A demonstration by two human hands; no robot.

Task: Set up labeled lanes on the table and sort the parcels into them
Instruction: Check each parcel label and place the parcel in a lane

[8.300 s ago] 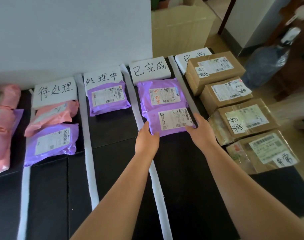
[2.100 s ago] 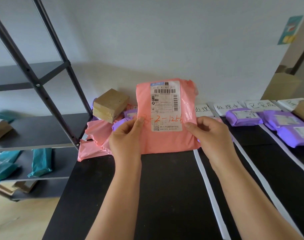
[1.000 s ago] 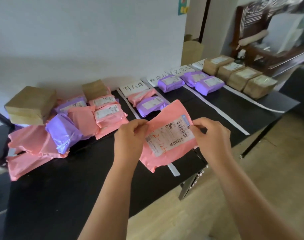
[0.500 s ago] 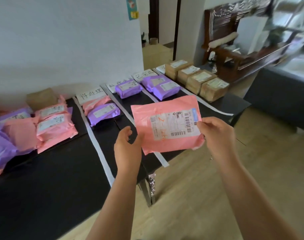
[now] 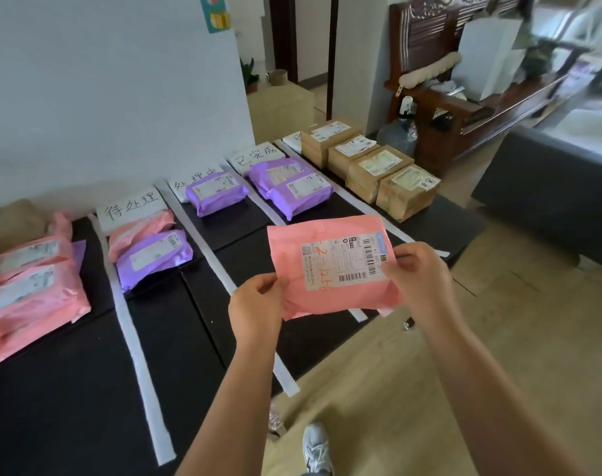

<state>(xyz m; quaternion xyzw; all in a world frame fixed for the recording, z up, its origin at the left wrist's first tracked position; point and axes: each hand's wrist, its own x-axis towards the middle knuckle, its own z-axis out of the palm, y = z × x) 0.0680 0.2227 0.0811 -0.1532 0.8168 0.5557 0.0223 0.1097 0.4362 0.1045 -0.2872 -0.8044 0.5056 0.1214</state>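
Pink parcel (image 5: 327, 297) in grip of left hand (image 5: 254, 304) and right hand (image 5: 417, 280), four brown boxes (image 5: 378, 171)

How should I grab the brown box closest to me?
Probably come from above, with your grip across its left and right sides. The brown box sits flat with those sides free. Its neighbour appears pressed against its far end.

Plain white wall (image 5: 103, 80) behind, light wooden floor (image 5: 395, 389) on the right, carved dark wooden bench (image 5: 443, 94) at the back, grey sofa (image 5: 546, 190) near it, doorway (image 5: 301, 39) between wall and bench.
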